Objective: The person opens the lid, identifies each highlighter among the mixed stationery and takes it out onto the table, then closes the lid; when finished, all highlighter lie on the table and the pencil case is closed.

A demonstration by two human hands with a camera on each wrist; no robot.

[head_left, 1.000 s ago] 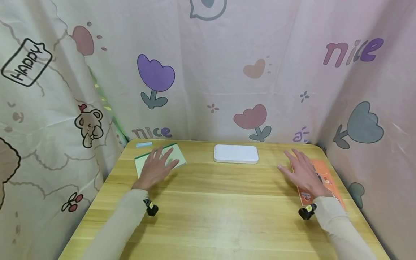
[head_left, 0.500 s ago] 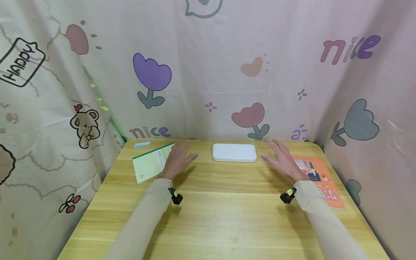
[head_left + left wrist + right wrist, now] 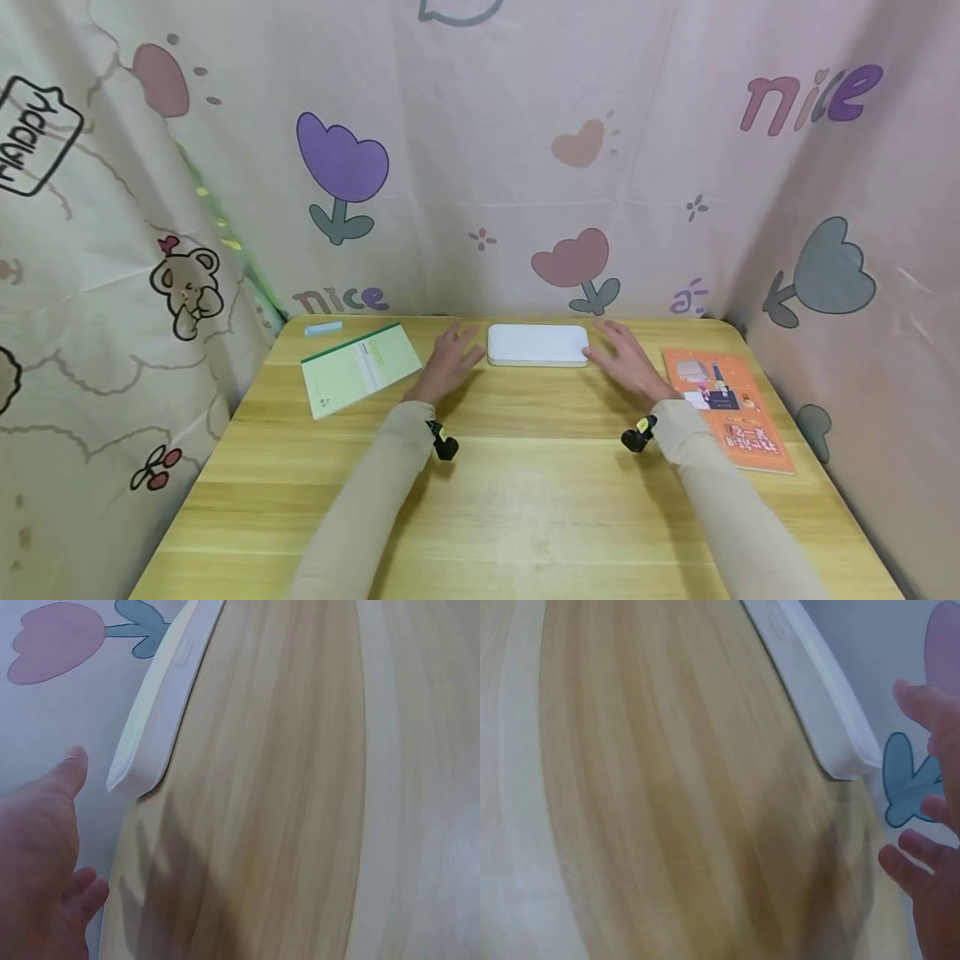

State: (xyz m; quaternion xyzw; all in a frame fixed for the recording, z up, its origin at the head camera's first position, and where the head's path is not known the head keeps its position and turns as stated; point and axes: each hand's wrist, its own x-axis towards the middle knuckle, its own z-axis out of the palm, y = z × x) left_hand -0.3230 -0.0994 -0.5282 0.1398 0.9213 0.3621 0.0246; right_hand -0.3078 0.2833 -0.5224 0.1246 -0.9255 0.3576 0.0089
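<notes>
A white flat box with rounded corners (image 3: 537, 345) lies near the back edge of the table, between both hands. Just left of it is my left hand (image 3: 447, 363), fingers spread and holding nothing; in the left wrist view its thumb (image 3: 71, 769) stands a small distance from the end of the box (image 3: 154, 727). My right hand (image 3: 624, 360) is at the right end, its fingers spread and nothing in its grasp. In the right wrist view, the fingers of that hand (image 3: 937, 870) appear apart from the box (image 3: 832, 727).
A green notebook (image 3: 362, 368) lies at the back left, with a small light-blue stick-like piece (image 3: 323, 329) behind it. On the right is an orange booklet (image 3: 731, 408). Patterned curtain (image 3: 450, 167) hangs behind and beside the wooden table (image 3: 525, 517).
Both hands have moved inward toward the white box, the left from over the green notebook and the right from over the orange booklet. The box stays in place.
</notes>
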